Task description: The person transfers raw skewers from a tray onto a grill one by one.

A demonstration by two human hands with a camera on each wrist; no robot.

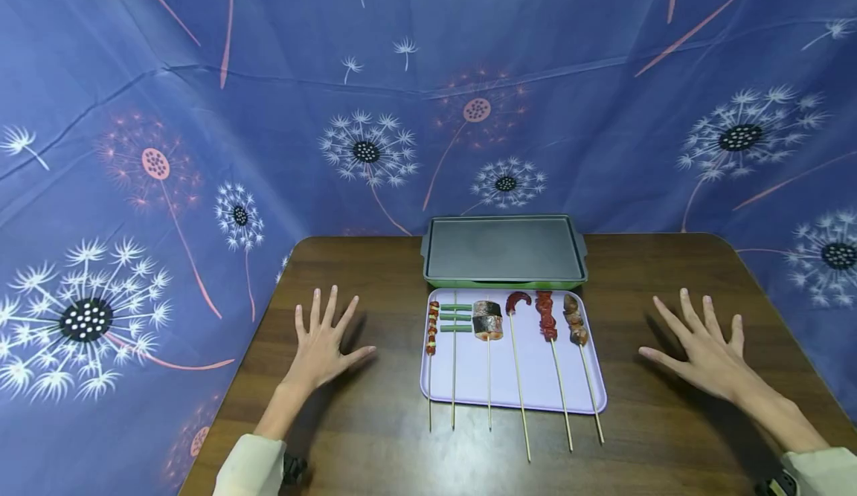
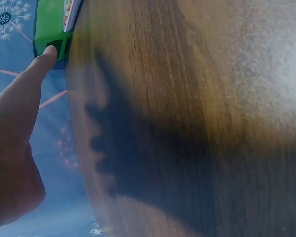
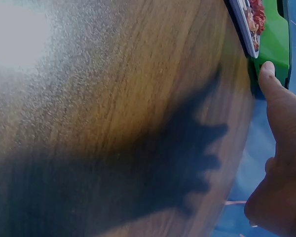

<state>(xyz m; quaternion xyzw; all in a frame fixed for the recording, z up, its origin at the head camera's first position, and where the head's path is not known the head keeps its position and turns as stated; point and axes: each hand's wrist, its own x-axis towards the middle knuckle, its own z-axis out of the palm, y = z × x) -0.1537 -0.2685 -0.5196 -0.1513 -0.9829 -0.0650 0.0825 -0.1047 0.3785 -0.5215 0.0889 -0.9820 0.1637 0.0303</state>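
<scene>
In the head view my left hand hovers over the table's left side, fingers spread and holding nothing. My right hand mirrors it on the right, also spread and bare. Between them lies a lilac tray bearing several skewers. From left to right come a thin red skewer, green stalks on a stick, a fish chunk with dark skin, a curled red tentacle-like piece, a red meat skewer and a brown chunk skewer. Their sticks overhang the tray's near edge.
Directly behind the tray stands a rectangular grill pan with a dark plate and green base. The brown wooden table has rounded far corners. Blue dandelion-print cloth hangs behind it and at both sides.
</scene>
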